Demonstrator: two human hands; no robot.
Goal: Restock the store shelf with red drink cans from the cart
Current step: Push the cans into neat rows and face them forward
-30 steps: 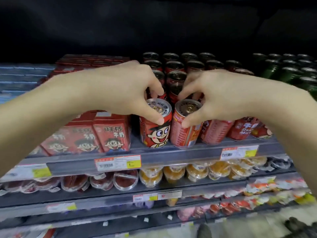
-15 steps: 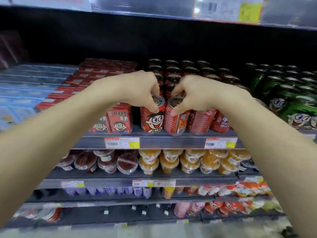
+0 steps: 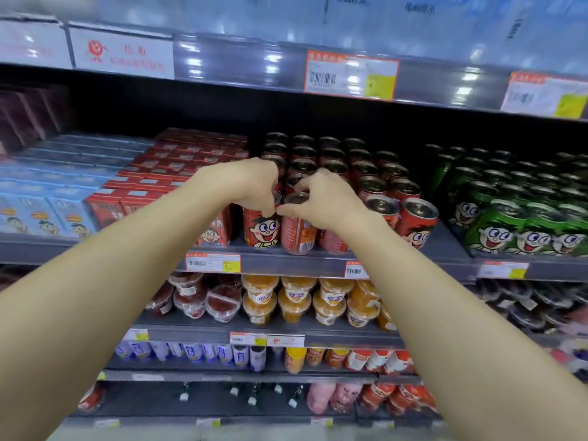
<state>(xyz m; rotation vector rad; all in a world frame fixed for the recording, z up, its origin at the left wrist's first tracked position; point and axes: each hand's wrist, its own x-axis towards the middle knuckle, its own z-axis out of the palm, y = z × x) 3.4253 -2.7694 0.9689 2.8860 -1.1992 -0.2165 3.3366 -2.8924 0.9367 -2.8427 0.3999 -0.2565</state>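
Note:
Two red drink cans stand side by side at the front edge of the grey shelf (image 3: pixel 286 259). The left red can (image 3: pixel 261 229) shows a cartoon face; my left hand (image 3: pixel 251 186) grips its top rim from above. The right red can (image 3: pixel 297 232) shows its barcode side; my right hand (image 3: pixel 327 198) holds its rim, thumb and fingers curled over the lid. Behind and to the right, several rows of red cans (image 3: pixel 359 167) fill the shelf. No cart is in view.
Red drink cartons (image 3: pixel 178 173) sit left of the cans, blue cartons (image 3: pixel 38 211) further left. Green cans (image 3: pixel 515 211) fill the right. The upper shelf edge (image 3: pixel 254 65) with price tags overhangs. Fruit cups (image 3: pixel 296 300) and bottles fill the lower shelves.
The view has pulled back and tilted up, so the upper shelf edge now shows. Both hands stay on the tops of the two front cans, which remain standing on the shelf.

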